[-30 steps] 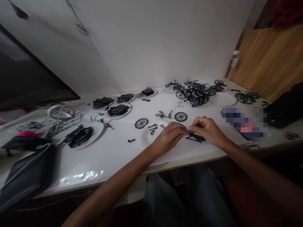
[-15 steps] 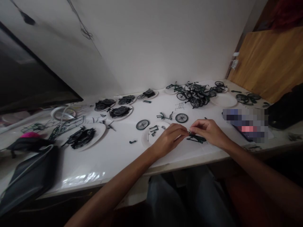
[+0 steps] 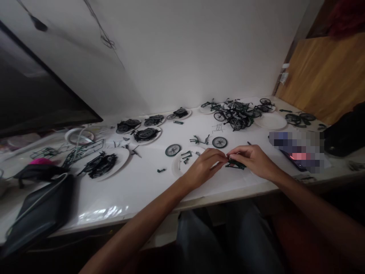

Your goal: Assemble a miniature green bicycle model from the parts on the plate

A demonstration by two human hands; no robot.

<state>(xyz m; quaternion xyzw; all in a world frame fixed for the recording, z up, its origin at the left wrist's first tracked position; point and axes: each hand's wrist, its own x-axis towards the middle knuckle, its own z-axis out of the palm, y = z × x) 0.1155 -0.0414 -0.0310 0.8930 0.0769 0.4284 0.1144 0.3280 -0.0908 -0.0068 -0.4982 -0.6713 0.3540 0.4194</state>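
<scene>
Both hands meet over the front of the white table, fingertips pinched close together. My left hand [image 3: 203,167] pinches at one end of a dark green toy bicycle frame [image 3: 236,164]. My right hand [image 3: 253,160] grips the same piece from the other side; its fingers hide part of it. Any smaller part between the fingertips is too small to make out. Left of the hands, a white paper plate [image 3: 176,171] carries small dark pieces. Just behind lie a loose spoked wheel [image 3: 219,142], another wheel [image 3: 173,150] and a green bicycle part [image 3: 199,140].
A heap of toy bicycles [image 3: 236,114] stands at the back. Plates of black parts, such as one plate [image 3: 125,154], lie to the left, near a black pouch [image 3: 42,205]. A phone [image 3: 288,154] lies right. A monitor [image 3: 34,83] juts in at upper left.
The view has shifted slightly, so the table things sit a little further right. Both hands stay together on the green frame, with only small finger movement.
</scene>
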